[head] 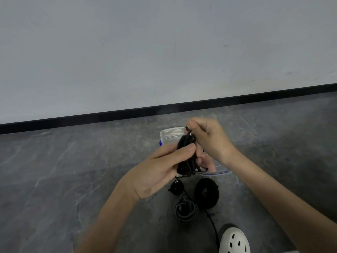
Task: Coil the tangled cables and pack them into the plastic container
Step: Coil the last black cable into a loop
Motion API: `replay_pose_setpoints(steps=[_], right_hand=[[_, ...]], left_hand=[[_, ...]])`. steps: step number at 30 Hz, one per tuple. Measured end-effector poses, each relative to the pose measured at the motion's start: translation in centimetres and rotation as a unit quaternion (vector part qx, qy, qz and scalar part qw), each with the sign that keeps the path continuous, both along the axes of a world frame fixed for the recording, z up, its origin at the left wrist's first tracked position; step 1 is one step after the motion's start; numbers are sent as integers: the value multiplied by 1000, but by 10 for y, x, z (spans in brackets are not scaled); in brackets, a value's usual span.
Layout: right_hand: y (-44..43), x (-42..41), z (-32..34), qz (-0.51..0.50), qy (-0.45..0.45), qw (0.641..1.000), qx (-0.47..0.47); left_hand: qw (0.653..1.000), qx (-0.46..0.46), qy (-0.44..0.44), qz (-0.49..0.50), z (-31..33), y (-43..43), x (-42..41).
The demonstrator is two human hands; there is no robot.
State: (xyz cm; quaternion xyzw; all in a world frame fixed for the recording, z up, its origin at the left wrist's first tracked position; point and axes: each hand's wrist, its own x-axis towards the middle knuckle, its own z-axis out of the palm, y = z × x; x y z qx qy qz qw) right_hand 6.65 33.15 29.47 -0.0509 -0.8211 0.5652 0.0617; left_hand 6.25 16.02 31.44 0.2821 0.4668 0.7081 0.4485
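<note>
Shoe (234,241): white, perforated, nearest.
Wound cables (207,193): three, lying on floor just before container.
Left hand (156,172): thumb and fingers clamp black cable bundle (186,154).
Right hand (209,137): pinches bundle's loose end, above.
Container (171,136): clear plastic, on floor behind hands.

Three coiled cables (212,198) lie on the floor (91,170) just before the container (171,136).

Bare floor (63,170) left; container (169,136) ahead, cable coils (206,192) and shoe (234,241) nearer.
</note>
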Motion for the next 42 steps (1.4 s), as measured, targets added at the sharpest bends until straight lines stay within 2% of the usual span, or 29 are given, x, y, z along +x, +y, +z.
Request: replay_pose_setpoints(steps=[3, 6, 8, 14, 19, 24, 30, 38, 42], right_hand=[[-14, 6, -3, 55, -65, 995, -55], [-30, 8, -7, 91, -85, 992, -34], [-38, 8, -7, 98, -96, 990, -15], [-48, 15, -2, 115, -91, 988, 45], [-45, 18, 3, 128, -104, 985, 43], [-45, 22, 6, 129, -144, 980, 38], [-51, 27, 3, 141, -169, 972, 88], [-45, 21, -1, 113, -184, 966, 141], [-43, 18, -3, 107, -196, 963, 152]], left_hand=[[997, 59, -29, 38, 4, -5, -7], [983, 57, -79, 152, 4, -12, -16], [973, 60, -81, 207, 2, -16, -22], [951, 81, -89, 285, -1, -15, -25], [938, 67, -71, 333, -5, -11, -26], [919, 96, -126, 362, -7, -8, -27], [907, 97, -222, 345, -8, -8, -29], [948, 91, -230, 202, 0, -14, -27], [967, 61, -193, 154, -1, -16, -25]])
